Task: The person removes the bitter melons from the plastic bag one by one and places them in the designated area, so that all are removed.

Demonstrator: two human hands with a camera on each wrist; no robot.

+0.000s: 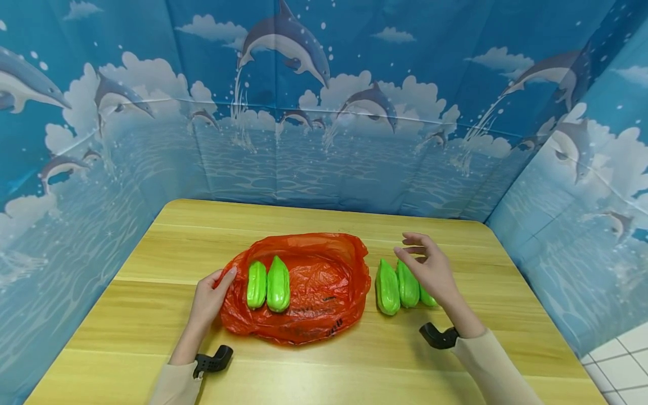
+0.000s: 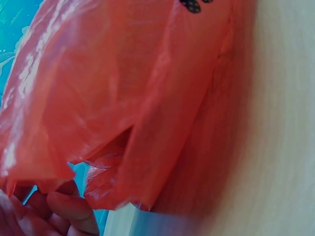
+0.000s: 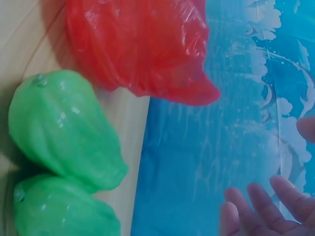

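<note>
A red plastic bag (image 1: 319, 281) lies spread on the table with two green vegetables (image 1: 278, 284) on it, side by side at its left part. The left hand (image 1: 210, 298) pinches the bag's left edge; in the left wrist view its curled fingers (image 2: 74, 209) are at the red film (image 2: 98, 98). Right of the bag, three green vegetables (image 1: 387, 287) lie in a row. Above them hovers the right hand (image 1: 430, 270), fingers spread and holding nothing, partly covering the rightmost one. Two of these vegetables (image 3: 64, 125) show beside the bag (image 3: 142, 44) in the right wrist view.
The wooden table (image 1: 314, 374) reaches back to a blue curtain (image 1: 324, 157) printed with dolphins and clouds, which also runs along both sides. White floor tiles (image 1: 625, 365) show at the lower right.
</note>
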